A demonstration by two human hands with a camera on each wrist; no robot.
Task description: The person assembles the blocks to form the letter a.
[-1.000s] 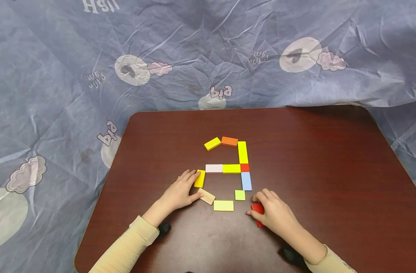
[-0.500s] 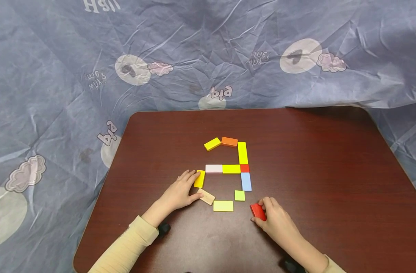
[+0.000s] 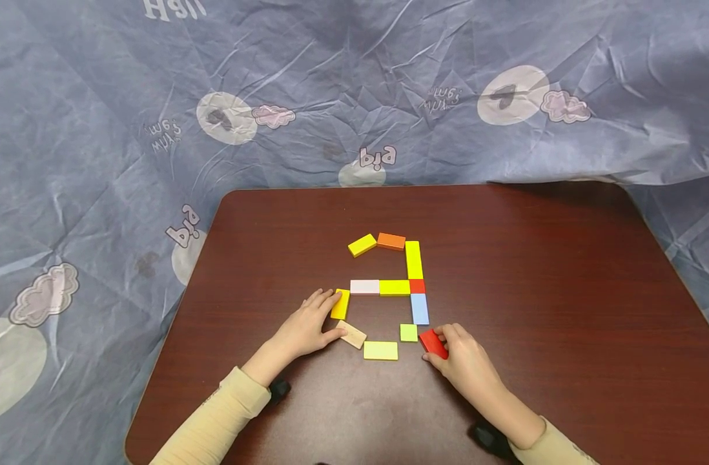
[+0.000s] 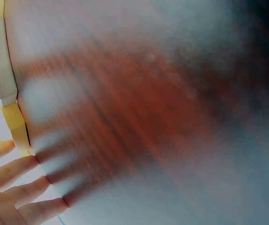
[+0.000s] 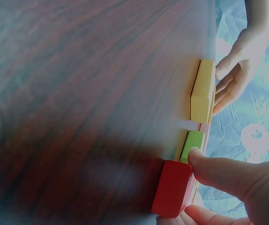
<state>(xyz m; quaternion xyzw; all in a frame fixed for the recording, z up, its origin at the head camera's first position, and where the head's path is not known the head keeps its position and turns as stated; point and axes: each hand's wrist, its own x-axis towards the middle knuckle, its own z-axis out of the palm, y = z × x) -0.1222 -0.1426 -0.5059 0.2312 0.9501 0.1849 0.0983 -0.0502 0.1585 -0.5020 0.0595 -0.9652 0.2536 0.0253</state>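
Note:
My right hand pinches a red block between thumb and fingers, just right of a small green square block. In the right wrist view the red block shows its end, with the thumb along its upper edge. The left hand rests with spread, nearly straight fingers. Its fingertips touch a yellow-orange block, and its thumb touches a plain wood block. In the left wrist view that wood block and the yellow-orange block line the left edge.
A pale yellow block lies in front. Behind are a pinkish-white block, a yellow-green block, a small red block and a blue block. Farther back sit a yellow block, an orange block and an upright-running yellow block.
The red block has been drawn up and left by my right hand, from right of the group to beside the green square. My left hand has stayed put.

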